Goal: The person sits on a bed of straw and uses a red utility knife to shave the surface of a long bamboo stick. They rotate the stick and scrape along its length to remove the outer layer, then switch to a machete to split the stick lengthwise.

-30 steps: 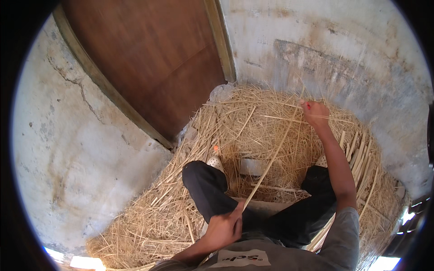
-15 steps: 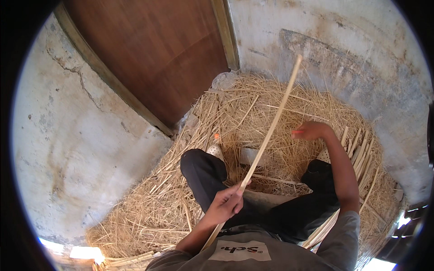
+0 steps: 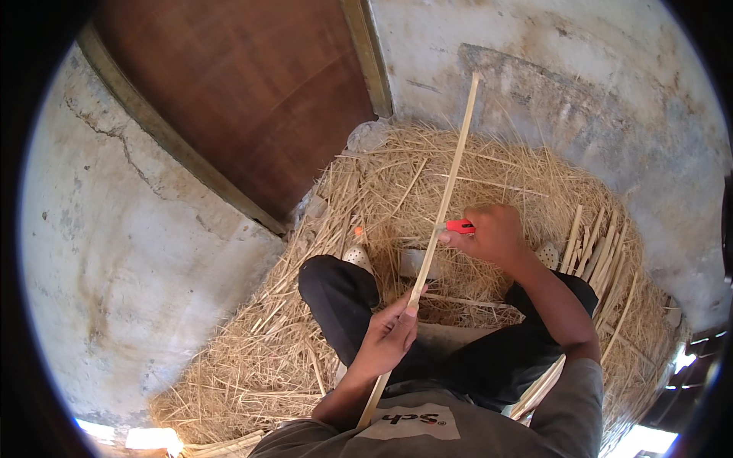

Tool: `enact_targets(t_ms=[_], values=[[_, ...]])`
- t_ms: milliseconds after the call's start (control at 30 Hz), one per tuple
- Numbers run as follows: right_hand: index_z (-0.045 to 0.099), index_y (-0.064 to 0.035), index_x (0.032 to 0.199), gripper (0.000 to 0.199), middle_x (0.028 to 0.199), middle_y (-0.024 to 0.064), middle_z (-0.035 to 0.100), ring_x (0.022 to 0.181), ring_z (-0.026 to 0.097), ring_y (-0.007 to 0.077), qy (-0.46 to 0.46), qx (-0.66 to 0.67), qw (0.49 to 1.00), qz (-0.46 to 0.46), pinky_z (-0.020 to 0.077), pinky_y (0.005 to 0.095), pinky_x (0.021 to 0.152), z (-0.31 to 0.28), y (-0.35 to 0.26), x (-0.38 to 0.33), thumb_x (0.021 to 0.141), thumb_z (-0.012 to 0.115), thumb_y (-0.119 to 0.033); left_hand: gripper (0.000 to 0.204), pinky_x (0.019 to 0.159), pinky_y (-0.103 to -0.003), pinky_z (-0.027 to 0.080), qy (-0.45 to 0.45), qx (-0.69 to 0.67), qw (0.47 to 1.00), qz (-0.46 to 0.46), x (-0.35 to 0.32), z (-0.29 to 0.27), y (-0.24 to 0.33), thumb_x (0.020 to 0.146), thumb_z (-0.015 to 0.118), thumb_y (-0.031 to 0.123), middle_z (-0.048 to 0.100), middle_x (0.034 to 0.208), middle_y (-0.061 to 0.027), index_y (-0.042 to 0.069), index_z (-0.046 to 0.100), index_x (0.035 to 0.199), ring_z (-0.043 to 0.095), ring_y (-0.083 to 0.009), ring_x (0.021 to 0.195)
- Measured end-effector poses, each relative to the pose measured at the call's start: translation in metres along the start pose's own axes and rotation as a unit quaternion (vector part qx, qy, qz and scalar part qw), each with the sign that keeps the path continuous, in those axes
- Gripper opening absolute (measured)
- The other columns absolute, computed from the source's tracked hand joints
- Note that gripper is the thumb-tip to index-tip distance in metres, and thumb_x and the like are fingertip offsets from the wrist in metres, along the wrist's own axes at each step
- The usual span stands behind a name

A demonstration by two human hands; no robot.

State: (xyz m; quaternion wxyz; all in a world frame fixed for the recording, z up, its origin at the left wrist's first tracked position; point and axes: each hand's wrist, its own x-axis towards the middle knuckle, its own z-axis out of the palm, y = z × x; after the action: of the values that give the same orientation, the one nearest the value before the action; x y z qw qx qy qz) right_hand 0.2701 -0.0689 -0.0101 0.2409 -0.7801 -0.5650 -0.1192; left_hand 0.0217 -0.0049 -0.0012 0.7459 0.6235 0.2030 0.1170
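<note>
A long, pale strip that looks like split bamboo (image 3: 456, 164) slants up from my lap toward the far wall. My left hand (image 3: 391, 336) is closed round its lower part, thumb lying along it. In my right hand (image 3: 491, 235) is a red-handled utility knife (image 3: 460, 227), gripped in closed fingers. Its short blade end meets the strip around mid-length, and my right thumb is close against the strip's edge. Whether the blade cuts into the strip is too small to tell.
Shavings and thin strips (image 3: 252, 351) pile up around my legs. Several pale strips (image 3: 599, 248) lie bundled by my right knee. A grey block (image 3: 416, 263) sits between my feet. Beyond are a brown door (image 3: 244, 84) and worn walls (image 3: 550, 76). A small orange object (image 3: 358, 230) lies near my left shoe.
My right hand has come left and in to the strip, bringing the knife's blade end to it. The strip has shifted slightly left, still in my left hand.
</note>
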Motion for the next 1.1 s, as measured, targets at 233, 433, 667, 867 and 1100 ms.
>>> enact_targets(t_ms=[233, 433, 667, 867, 1100], values=[[0.059, -0.0106, 0.059, 0.058, 0.049, 0.009, 0.053, 0.044, 0.057, 0.0274, 0.107, -0.055, 0.992, -0.036, 0.0445, 0.0391, 0.044, 0.01, -0.006, -0.003, 0.075, 0.062, -0.067, 0.04, 0.041, -0.018, 0.029, -0.016, 0.021, 1.0, -0.001, -0.005, 0.0, 0.002, 0.103, 0.038, 0.023, 0.036, 0.053, 0.0035, 0.008, 0.041, 0.141, 0.032, -0.0036, 0.044], [0.063, -0.0103, 0.063, 0.053, 0.049, 0.0086, 0.053, 0.044, 0.056, 0.0271, 0.008, 0.008, 0.996, -0.087, 0.0439, 0.0387, 0.044, 0.003, -0.023, -0.01, 0.073, 0.066, -0.062, 0.04, 0.041, -0.018, 0.03, 0.008, 0.023, 0.999, -0.024, -0.009, -0.001, 0.003, 0.103, 0.037, 0.02, 0.036, 0.054, 0.0037, 0.007, 0.041, 0.141, 0.032, -0.0034, 0.045], [0.069, -0.0096, 0.068, 0.055, 0.048, 0.0086, 0.052, 0.042, 0.053, 0.0259, 0.054, -0.046, 0.988, 0.139, 0.0437, 0.0372, 0.044, 0.002, 0.062, 0.026, 0.08, 0.059, -0.063, 0.04, 0.042, -0.018, 0.029, -0.047, 0.029, 0.998, -0.02, -0.018, 0.006, 0.003, 0.104, 0.036, 0.02, 0.037, 0.053, 0.0038, 0.006, 0.042, 0.14, 0.032, -0.0033, 0.045], [0.059, -0.008, 0.058, 0.063, 0.047, 0.0088, 0.051, 0.043, 0.054, 0.0251, -0.024, 0.047, 0.999, -0.01, 0.041, 0.037, 0.043, 0.004, -0.012, -0.013, 0.075, 0.059, -0.069, 0.038, 0.048, -0.018, 0.028, 0.008, 0.019, 1.0, -0.007, -0.011, -0.002, 0.007, 0.102, 0.041, 0.017, 0.035, 0.062, 0.0072, 0.004, 0.043, 0.138, 0.032, -0.0013, 0.053], [0.067, -0.0109, 0.067, 0.057, 0.052, 0.0091, 0.056, 0.048, 0.059, 0.028, -0.003, -0.005, 1.0, -0.014, 0.0475, 0.0379, 0.053, -0.006, -0.012, 0.0, 0.076, 0.061, -0.067, 0.039, 0.044, -0.018, 0.029, 0.009, 0.045, 0.999, 0.016, -0.004, 0.003, 0.005, 0.102, 0.041, 0.017, 0.039, 0.058, 0.0053, 0.003, 0.043, 0.138, 0.035, -0.0024, 0.048]])
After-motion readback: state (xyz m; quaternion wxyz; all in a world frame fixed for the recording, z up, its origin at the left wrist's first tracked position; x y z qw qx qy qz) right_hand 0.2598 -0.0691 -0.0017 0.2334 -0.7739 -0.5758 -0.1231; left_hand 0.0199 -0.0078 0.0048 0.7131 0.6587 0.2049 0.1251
